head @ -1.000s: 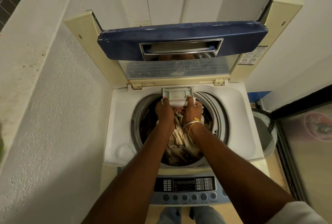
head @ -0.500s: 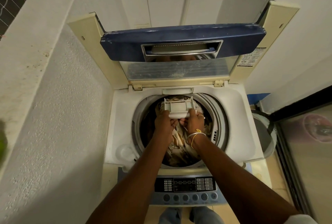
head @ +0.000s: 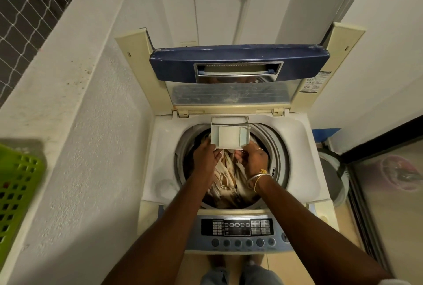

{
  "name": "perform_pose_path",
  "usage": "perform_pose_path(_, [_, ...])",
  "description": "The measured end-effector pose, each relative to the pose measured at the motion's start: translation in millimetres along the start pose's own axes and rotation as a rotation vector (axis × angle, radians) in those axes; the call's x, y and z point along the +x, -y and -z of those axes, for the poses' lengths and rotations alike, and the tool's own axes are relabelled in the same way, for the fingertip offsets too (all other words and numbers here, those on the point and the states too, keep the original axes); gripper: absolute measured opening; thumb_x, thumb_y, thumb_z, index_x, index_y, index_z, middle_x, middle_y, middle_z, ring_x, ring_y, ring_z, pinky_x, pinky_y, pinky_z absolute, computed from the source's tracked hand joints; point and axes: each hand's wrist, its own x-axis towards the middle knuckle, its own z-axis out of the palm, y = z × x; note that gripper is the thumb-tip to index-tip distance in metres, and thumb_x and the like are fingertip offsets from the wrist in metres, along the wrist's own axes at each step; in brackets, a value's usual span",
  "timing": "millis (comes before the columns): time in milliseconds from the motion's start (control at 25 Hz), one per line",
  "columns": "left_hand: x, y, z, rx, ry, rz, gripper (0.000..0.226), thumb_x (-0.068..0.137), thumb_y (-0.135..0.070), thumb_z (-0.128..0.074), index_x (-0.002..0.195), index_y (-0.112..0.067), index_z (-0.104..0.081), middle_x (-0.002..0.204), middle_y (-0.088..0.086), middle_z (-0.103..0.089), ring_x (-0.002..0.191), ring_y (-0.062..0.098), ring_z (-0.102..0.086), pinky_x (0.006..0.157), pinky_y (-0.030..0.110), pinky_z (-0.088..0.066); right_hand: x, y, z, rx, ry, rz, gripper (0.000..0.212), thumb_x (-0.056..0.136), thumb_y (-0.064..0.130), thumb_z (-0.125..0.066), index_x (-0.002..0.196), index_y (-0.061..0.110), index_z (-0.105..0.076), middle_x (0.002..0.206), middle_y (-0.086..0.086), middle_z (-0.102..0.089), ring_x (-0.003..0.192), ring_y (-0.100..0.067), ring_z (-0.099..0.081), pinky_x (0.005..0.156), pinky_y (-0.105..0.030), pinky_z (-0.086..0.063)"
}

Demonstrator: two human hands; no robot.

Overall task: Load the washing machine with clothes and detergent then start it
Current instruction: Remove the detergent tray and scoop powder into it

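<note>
Nearest, at six o'clock, the control panel point(head: 238, 229) of the top-loading washing machine point(head: 160, 147) runs across the front edge, a dark display above a row of round buttons. Both forearms pass over it toward twelve o'clock and reach into the open drum point(head: 274, 147). Striped brown-and-cream clothes point(head: 226, 175) lie piled inside the drum, beneath and between the two wrists.

Just past the clothes, the left hand point(head: 204, 158) and the right hand point(head: 255, 158) hold a pale plastic detergent drawer point(head: 229, 136) over the far part of the drum. The left hand's fingers close on the drawer's near left corner, at about seven o'clock of the drawer; the right hand's fingers pinch its near right corner, at about five o'clock. So the drawer sits beyond both grips, on the twelve o'clock side of the fingertips, its open top facing up. Thin bangles point(head: 256, 180) circle the right wrist.

Directly beyond the drawer, at the rim's twelve o'clock, a rectangular drawer slot point(head: 229, 120) gapes in the machine's top; the drawer's far edge lies just before it.

Farther still, the lid point(head: 238, 62) stands raised, blue-edged. At nine o'clock a green basket point(head: 16, 188) rests on a white ledge point(head: 57, 78).
</note>
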Motion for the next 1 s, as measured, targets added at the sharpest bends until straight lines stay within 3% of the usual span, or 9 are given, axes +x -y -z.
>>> perform_pose_path(200, [-30,-14,12,0.069,0.145,-0.075,0.038,0.099,-0.012,-0.053,0.137,-0.016,-0.054,0.122,0.007,-0.068,0.111,0.019,-0.066,0.088,0.027,-0.052,-25,24,4,-0.005,0.108,0.059,0.032,0.088,0.005,-0.058,0.118,0.009,-0.066,0.088,-0.018,-0.068,0.07,-0.02,-0.059,0.065,-0.03,-0.053])
perform_pose_path(360, [-69,-28,23,0.078,0.148,-0.179,0.032,0.098,-0.012,-0.056,0.129,-0.015,-0.06,0.117,0.006,-0.071,0.112,0.02,-0.067,0.093,0.031,-0.054,-49,43,-2,-0.048,0.159,0.136,0.031,0.09,0.006,-0.063,0.12,0.008,-0.059,0.096,-0.018,-0.072,0.08,-0.027,-0.068,0.074,-0.035,-0.058])
perform_pose_path(520, [-114,-43,37,0.082,0.061,-0.296,0.031,0.097,-0.017,-0.058,0.129,-0.019,-0.062,0.117,0.005,-0.072,0.108,0.018,-0.069,0.09,0.031,-0.056,-76,51,-22,-0.136,0.281,0.202,0.021,0.087,0.016,-0.07,0.106,0.009,-0.065,0.09,-0.015,-0.072,0.085,-0.033,-0.068,0.081,-0.043,-0.056])
perform_pose_path(720, [-170,-67,51,0.167,-0.171,-0.43,0.05,0.091,-0.044,-0.064,0.134,-0.019,-0.058,0.125,0.007,-0.068,0.107,0.019,-0.069,0.093,0.042,-0.057,-123,70,-59,-0.156,0.429,0.223,0.024,0.092,0.023,-0.067,0.109,0.007,-0.062,0.084,-0.015,-0.07,0.077,-0.028,-0.065,0.069,-0.034,-0.055])
perform_pose_path(880, [-217,-91,58,0.082,-0.255,-0.561,0.02,0.099,-0.023,-0.058,0.113,-0.036,-0.063,0.105,-0.014,-0.074,0.104,0.013,-0.069,0.092,0.031,-0.055,-149,90,-102,-0.27,0.545,0.276,0.028,0.093,0.028,-0.065,0.111,0.007,-0.065,0.088,-0.017,-0.071,0.077,-0.025,-0.068,0.073,-0.033,-0.059])
perform_pose_path(1000, [-242,-108,66,0.082,-0.293,-0.643,0.028,0.098,-0.016,-0.058,0.11,-0.042,-0.06,0.105,-0.02,-0.073,0.106,0.01,-0.067,0.095,0.028,-0.053,-163,99,-143,-0.292,0.64,0.303,0.031,0.092,0.032,-0.065,0.111,0.006,-0.065,0.083,-0.015,-0.068,0.074,-0.023,-0.067,0.074,-0.037,-0.061])
